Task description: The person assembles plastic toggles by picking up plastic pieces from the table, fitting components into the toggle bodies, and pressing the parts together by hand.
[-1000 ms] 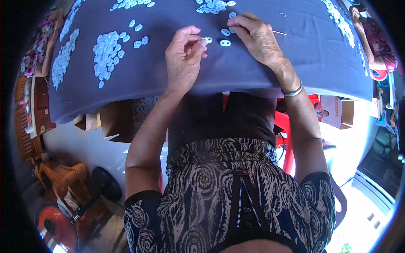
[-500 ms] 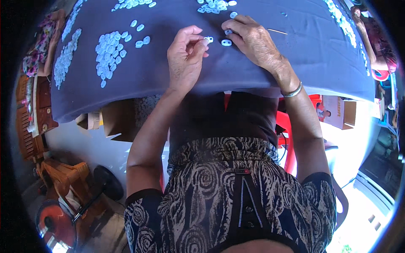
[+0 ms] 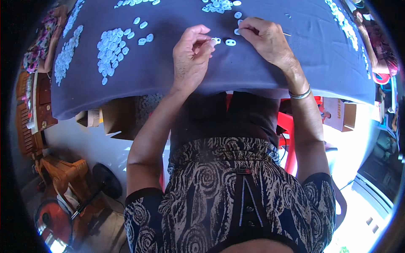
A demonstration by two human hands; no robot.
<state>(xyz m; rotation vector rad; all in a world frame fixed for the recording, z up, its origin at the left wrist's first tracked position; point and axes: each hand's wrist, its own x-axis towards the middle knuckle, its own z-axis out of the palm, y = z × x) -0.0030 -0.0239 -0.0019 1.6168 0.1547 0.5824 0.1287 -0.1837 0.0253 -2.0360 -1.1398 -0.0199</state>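
My left hand (image 3: pixel 193 57) is closed in a pinch on a small white plastic piece with a hole (image 3: pixel 217 41), held just above the dark cloth. Right beside it lies a loose white oval piece with two holes (image 3: pixel 230 42). My right hand (image 3: pixel 270 42) is farther right, palm down, thumb and fingers pressed together. Its fingertips are by another white oval piece (image 3: pixel 237 31); whether they grip anything is too small to tell. Two more oval pieces lie just beyond them, one of them (image 3: pixel 238 15) farther off. A thin stick (image 3: pixel 287 34) lies partly hidden behind my right hand.
A dark cloth (image 3: pixel 143 71) covers the table. White oval pieces lie in a heap (image 3: pixel 112 50) at left, another heap (image 3: pixel 219 6) at the far side, and more along both sides. Other people's arms (image 3: pixel 371 46) are at the table's sides. A fan (image 3: pixel 55 221) stands lower left.
My right hand has moved to the right, away from my left hand, uncovering white oval pieces and covering more of the thin stick. My left hand keeps its pinch on the white piece.
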